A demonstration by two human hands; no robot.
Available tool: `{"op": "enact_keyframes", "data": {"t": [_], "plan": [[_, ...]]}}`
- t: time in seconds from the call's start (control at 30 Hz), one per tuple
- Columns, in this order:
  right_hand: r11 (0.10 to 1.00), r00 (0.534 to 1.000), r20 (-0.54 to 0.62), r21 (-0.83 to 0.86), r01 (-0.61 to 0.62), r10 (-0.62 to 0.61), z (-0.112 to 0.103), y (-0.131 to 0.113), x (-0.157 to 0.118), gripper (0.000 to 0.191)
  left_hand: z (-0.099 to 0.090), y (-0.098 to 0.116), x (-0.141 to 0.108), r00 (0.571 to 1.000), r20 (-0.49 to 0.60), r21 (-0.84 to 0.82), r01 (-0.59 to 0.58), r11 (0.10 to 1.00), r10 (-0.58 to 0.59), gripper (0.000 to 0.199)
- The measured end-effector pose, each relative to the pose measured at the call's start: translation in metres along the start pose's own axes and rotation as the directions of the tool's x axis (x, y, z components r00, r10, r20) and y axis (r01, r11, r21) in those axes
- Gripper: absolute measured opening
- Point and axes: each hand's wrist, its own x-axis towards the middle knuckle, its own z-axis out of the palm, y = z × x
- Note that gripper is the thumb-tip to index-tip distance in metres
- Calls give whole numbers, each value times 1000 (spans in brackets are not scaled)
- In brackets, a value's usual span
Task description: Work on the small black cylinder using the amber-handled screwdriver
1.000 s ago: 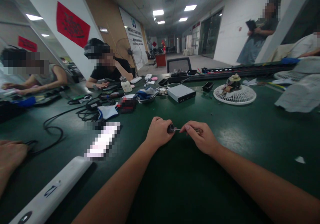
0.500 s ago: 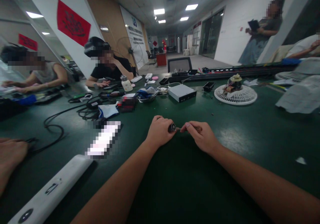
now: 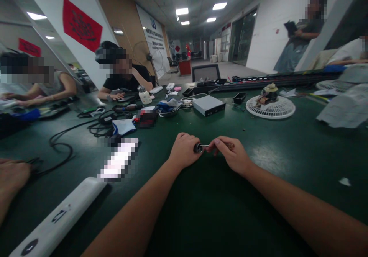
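Observation:
Near the middle of the dark green table, my left hand (image 3: 184,149) is wrapped round a small dark cylindrical part (image 3: 197,148), whose round end faces right. My right hand (image 3: 231,153) pinches a thin tool with a metal shaft (image 3: 204,146) and an orange-brown handle (image 3: 230,146). The tip of the shaft meets the round end of the dark part. Most of the dark part is hidden inside my left fingers.
A grey box (image 3: 209,105), a small black tray (image 3: 239,97) and a white fan grille (image 3: 270,107) lie beyond my hands. Cables, a lit phone (image 3: 120,159) and a long white device (image 3: 57,218) are left, beside another person's hand (image 3: 13,176).
My right hand has shifted slightly, and more of the straight metal shaft shows between my hands. The dark part's round end has turned a little. The view has moved slightly.

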Motion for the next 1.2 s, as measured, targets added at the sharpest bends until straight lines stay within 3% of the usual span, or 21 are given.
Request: {"op": "enact_keyframes", "data": {"t": [0.23,0.4,0.6,0.7,0.8,1.03,1.2], "plan": [[939,995,33,-328,101,-95,1,-10,-4,33,3,0,1,998,-33,8,57,998,-57,26],[978,992,63,-171,120,-111,2,-9,-6,30,4,0,0,997,-39,31,72,997,-71,22],[945,993,42,-306,117,-110,2,-9,-3,27,3,-1,0,997,-13,44,82,996,-82,22],[969,991,86,-216,119,-103,0,-7,-3,32,3,0,0,998,-10,44,60,997,-60,26],[988,996,73,-142,62,-52,1,-2,-3,30,4,-1,0,998,-11,49,65,997,-65,18],[964,998,25,-259,56,-51,-1,-4,-3,34,5,-3,0,997,-9,41,75,996,-75,15],[991,998,62,-132,36,-28,-1,-1,-2,31,4,-3,0,999,-4,67,52,996,-52,11]]}}
